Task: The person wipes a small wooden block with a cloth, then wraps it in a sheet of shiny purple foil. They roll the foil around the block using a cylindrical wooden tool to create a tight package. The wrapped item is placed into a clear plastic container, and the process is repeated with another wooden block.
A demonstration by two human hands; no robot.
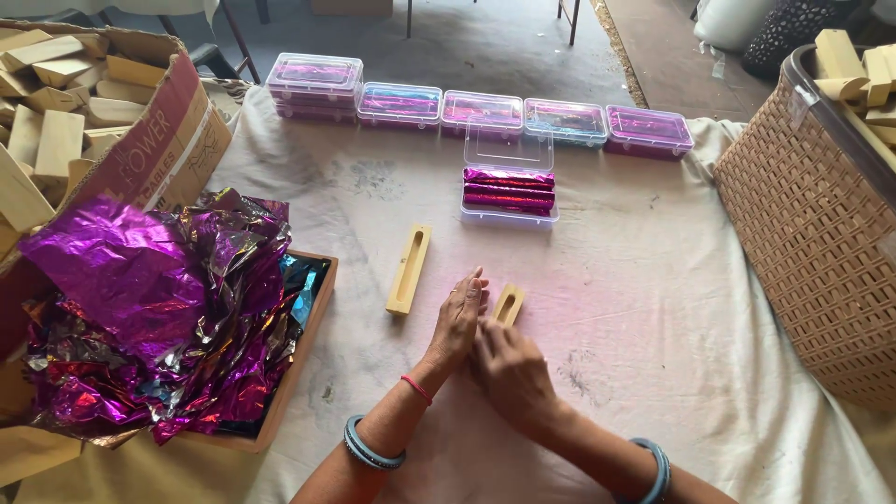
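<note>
Working on a cloth-covered table point(653, 355), everything placed from the open case point(509, 191) at centre back. Far right of case: tan woven basket point(812, 233), wood pieces on top, small pale tag at rim. Far left: cardboard box point(159, 140) full of wood blocks, red band with pale print on its side. Left and nearer than case: foil heap point(140, 308), purple and silver, spilling from a wooden tray point(313, 317). Just behind case: row of five shut clear cases point(481, 112), pink and blue foil inside. Case itself: clear, lid up, magenta rolls inside. Near left of case: long slotted block point(409, 269), untouched. Straight nearer than case: small block point(509, 303), flat on cloth between both hands. Left hand point(457, 322) flat, fingers straight, edge against block. Right hand point(509, 373) curled at block's near end, grip unclear. Judged step: seating or steadying small block. Next move calls for firm pinch on its sides.
</note>
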